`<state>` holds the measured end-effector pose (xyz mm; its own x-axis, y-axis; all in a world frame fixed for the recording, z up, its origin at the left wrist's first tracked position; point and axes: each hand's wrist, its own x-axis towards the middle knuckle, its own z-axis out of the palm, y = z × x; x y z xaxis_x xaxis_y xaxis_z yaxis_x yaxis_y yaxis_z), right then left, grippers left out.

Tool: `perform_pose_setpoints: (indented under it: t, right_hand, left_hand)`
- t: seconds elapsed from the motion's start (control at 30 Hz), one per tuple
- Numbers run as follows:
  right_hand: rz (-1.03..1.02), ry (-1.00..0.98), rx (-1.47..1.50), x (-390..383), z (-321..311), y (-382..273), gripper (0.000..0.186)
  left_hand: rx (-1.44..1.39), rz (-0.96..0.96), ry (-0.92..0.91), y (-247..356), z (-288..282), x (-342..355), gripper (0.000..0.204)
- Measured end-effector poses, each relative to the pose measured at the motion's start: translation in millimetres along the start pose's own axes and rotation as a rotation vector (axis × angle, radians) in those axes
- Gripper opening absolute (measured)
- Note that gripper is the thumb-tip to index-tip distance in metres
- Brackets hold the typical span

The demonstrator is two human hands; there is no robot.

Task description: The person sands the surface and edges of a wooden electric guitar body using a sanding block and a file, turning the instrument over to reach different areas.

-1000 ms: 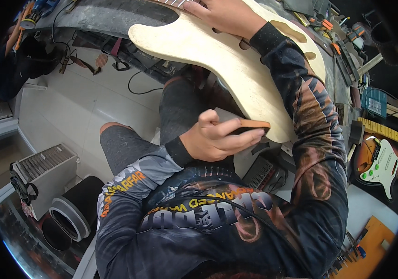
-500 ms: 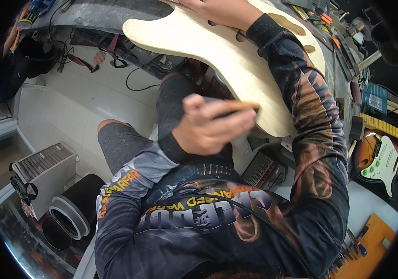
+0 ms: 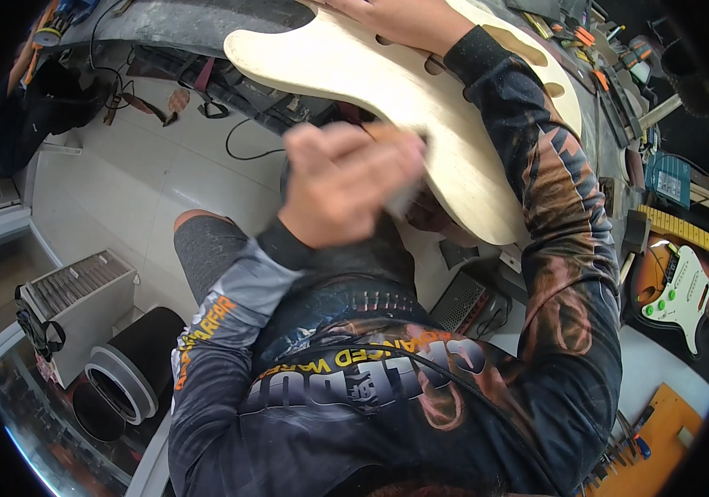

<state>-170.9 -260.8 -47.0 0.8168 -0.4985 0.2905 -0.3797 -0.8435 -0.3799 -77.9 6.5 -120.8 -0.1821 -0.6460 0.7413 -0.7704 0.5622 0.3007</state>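
Guitar body, bare pale wood w/ routed cavities, lies tilted across the person's lap, its upper part toward the cluttered workbench at the top edge. Left hand is curled shut round a small brownish block, prob. a sanding block, only its tip showing past the fingers; block touches the body's lower edge near the waist curve. Hand is motion-blurred. Right hand lies on the body's top face at the upper edge of view, fingers cut off by the frame, so can't tell if it grips or just rests flat. Right forearm in a dark patterned sleeve crosses over the body. Beyond: sunburst electric guitar w/ white pickguard at right, orange board lower right, black cylinder and grey finned box on the floor at left.
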Motion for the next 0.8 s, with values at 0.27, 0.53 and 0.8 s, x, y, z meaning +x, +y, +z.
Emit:
perform_pose_setpoints:
  t: [0.27, 0.53, 0.8]
  right_hand:
    - [0.006, -0.007, 0.022, 0.1, 0.3, -3.2, 0.050]
    - [-0.129, -0.002, -0.095, 3.3, 5.3, 6.9, 0.048]
    - [-0.107, 0.028, -0.027, -1.9, 4.0, -1.0, 0.047]
  left_hand:
    - [0.052, 0.079, -0.001, 2.0, 0.3, 0.1, 0.057]
    - [0.100, 0.063, 0.003, 11.4, 8.7, -11.2, 0.058]
    - [0.116, -0.118, 0.016, 24.6, 8.2, -1.4, 0.070]
